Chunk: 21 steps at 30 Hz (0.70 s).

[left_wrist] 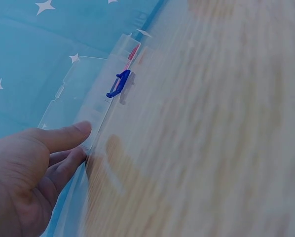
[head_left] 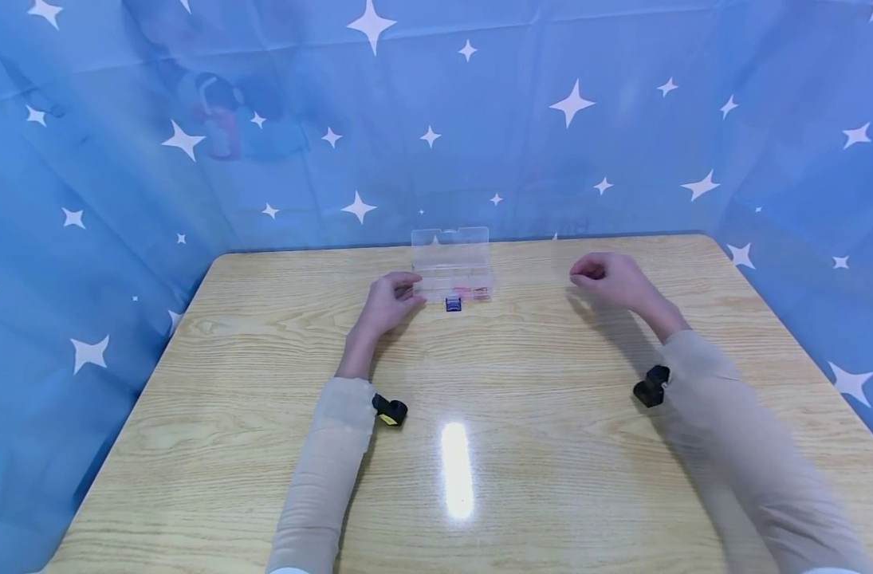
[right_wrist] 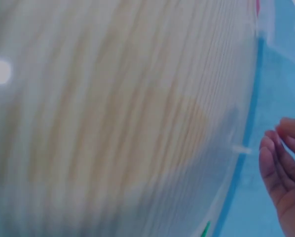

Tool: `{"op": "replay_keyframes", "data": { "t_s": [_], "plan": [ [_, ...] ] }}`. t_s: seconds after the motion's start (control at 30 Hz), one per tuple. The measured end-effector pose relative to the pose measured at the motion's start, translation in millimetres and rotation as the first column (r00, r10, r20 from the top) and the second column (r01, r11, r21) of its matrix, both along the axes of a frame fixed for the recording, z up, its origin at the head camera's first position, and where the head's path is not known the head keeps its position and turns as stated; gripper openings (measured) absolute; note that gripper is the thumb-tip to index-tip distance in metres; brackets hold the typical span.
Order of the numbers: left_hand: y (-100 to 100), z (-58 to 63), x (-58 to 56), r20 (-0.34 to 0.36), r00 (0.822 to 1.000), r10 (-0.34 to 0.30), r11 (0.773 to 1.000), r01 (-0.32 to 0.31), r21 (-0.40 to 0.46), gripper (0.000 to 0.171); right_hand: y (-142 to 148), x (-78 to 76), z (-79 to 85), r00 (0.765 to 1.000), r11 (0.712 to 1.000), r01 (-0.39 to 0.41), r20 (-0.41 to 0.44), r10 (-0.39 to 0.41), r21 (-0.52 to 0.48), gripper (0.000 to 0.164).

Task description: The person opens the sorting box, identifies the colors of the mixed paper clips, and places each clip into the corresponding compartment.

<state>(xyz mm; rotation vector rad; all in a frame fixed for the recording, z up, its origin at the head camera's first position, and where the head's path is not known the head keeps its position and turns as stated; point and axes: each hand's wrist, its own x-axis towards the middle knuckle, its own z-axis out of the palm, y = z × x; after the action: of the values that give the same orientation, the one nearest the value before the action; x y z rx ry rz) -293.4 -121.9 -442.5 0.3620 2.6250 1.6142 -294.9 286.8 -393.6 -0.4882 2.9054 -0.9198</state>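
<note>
My left hand [head_left: 387, 305] grips the left end of a clear plastic box [head_left: 450, 271], its thumb at the front corner. The box's lid stands raised at the back; small pink and red pieces [head_left: 472, 292] lie in its right part. Just in front of the box is a small dark-blue clip [head_left: 454, 304], seen from the side as a blue clip [left_wrist: 119, 84] in the left wrist view. Over to the right, my right hand [head_left: 611, 279] hovers above the table with loosely curled fingers and the thumb near the fingertips. Nothing shows between them.
The light wooden table [head_left: 522, 446] reaches back to a blue curtain [head_left: 479, 159] with white stars, which also hangs along both sides. A bright light reflection [head_left: 456, 470] lies on the tabletop. Each sleeve carries a small black camera [head_left: 651, 386].
</note>
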Motion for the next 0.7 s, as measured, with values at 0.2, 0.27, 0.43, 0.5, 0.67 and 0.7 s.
{"op": "replay_keyframes", "data": {
  "t_s": [0.2, 0.27, 0.43, 0.5, 0.67, 0.7],
  "plan": [
    [0, -0.4, -0.7, 0.000, 1.000, 0.001, 1.000, -0.001, -0.004, 0.041, 33, 3.4, -3.0, 0.998, 0.997, 0.058, -0.004, -0.058, 0.045, 0.028],
    [0, -0.4, -0.7, 0.000, 1.000, 0.003, 1.000, -0.003, -0.004, 0.041, 43, 3.7, -4.1, 0.997, 0.995, 0.078, -0.003, -0.078, 0.059, 0.027],
    [1, -0.6, -0.6, -0.004, 1.000, 0.003, 1.000, -0.003, -0.009, 0.041, 66, 3.9, -7.2, 0.993, 0.988, 0.120, 0.007, -0.121, 0.102, 0.028],
    [1, -0.6, -0.6, -0.004, 1.000, 0.005, 1.000, -0.005, -0.010, 0.040, 74, 3.5, -9.1, 0.991, 0.984, 0.133, 0.010, -0.136, 0.119, 0.030],
    [1, -0.5, -1.1, -0.004, 1.000, 0.006, 1.000, -0.006, -0.013, 0.041, 89, 2.5, -11.4, 0.986, 0.977, 0.159, 0.021, -0.163, 0.144, 0.032],
    [1, -0.6, -1.1, -0.005, 1.000, 0.005, 1.000, -0.005, -0.012, 0.041, 91, 2.2, -11.6, 0.986, 0.976, 0.161, 0.028, -0.167, 0.146, 0.032]
  ]
}}
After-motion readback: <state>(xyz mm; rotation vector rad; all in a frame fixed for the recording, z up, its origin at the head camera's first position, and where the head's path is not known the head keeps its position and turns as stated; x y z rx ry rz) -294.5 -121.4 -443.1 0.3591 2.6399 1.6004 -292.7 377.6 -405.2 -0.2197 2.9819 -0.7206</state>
